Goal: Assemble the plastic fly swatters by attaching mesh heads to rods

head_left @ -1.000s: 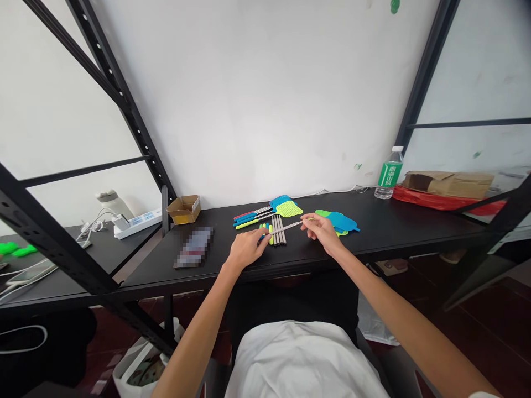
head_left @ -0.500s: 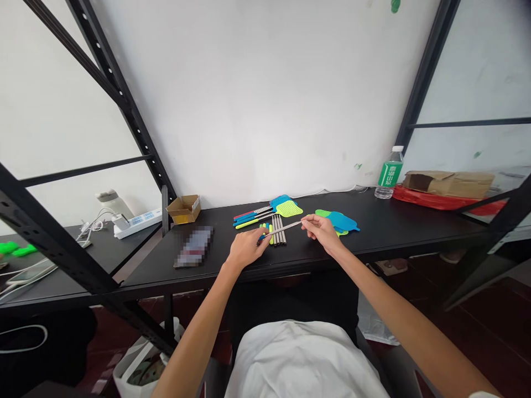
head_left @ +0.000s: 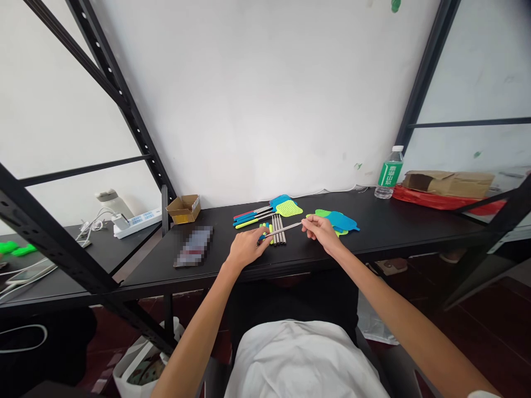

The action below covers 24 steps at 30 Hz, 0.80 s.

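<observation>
My left hand (head_left: pixel 246 247) is closed on the blue-gripped end of a thin metal rod (head_left: pixel 286 228), and my right hand (head_left: pixel 321 231) pinches its other end. Almost nothing has shifted in the last second, so the rod stays spanned between both hands. It crosses over the row of grey rods (head_left: pixel 279 235); I can't tell if they touch. Beyond lie the finished-looking swatters (head_left: pixel 289 208), on the black tabletop (head_left: pixel 394 232).

The fingers of the right hand (head_left: pixel 321 231) have curled in slightly at the end of the metal rod (head_left: pixel 286 228). Slightly more blue handle (head_left: pixel 261 237) now shows at the left hand (head_left: pixel 245 246).
</observation>
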{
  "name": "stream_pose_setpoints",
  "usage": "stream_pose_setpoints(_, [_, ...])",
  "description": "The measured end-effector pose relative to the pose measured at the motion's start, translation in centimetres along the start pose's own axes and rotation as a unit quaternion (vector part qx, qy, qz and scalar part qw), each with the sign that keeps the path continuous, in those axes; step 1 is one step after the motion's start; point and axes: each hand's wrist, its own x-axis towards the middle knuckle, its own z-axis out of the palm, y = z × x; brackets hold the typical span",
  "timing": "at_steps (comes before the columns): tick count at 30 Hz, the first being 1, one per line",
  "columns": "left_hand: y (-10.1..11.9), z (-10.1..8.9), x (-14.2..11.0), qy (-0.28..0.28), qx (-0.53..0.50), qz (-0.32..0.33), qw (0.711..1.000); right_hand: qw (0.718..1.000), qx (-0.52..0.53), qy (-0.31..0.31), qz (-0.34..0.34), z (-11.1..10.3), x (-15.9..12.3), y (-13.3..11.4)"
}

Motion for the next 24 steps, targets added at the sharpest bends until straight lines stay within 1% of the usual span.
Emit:
stream_pose_setpoints(7, [-0.02, 0.07, 0.01, 0.005, 0.003, 0.009, 1.000, 1.000, -0.004, -0.013, 0.006, -0.01, -0.12, -0.26])
stream_pose_setpoints(24, [-0.04, 0.05, 0.01, 0.003, -0.013, 0.020, 1.000, 0.999, -0.036, -0.021, 0.003, 0.14, -0.28, -0.56])
